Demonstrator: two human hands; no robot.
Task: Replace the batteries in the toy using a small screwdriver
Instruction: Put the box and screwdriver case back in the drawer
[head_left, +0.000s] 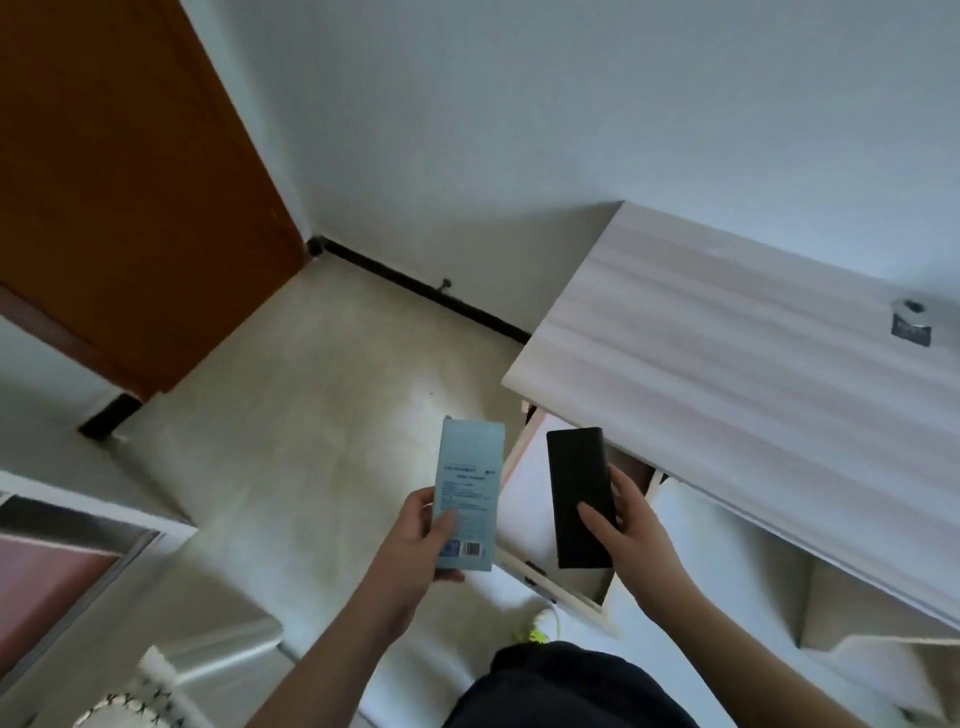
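Far left: there's a brown door standing against the pale wall, and a black skirting strip running along the base of the wall to your right of it.
Lower left corner: a framed pinkish panel sits down there; blurred, so I can't tell what it is.
Floor: light floor stretches out under both your arms.
Left hand: your left hand is curled round the lower part of a pale blue box, thumb across its printed face, fingers behind it.
Blue box: it's upright in the air over the floor, barcode near its bottom edge, print too small to read.
Right hand: your right hand grips a flat black case, thumb lying on its front face, fingers wrapped at its right edge.
Black case: held upright above the open drawer, just beside the blue box without touching it.
Worktop: the pale wood-grain worktop runs away to your right, above the drawer.
Far right: a small metal object rests on the worktop near the wall.
Below: your dark clothing and a shoe with yellow-green trim show at the bottom.
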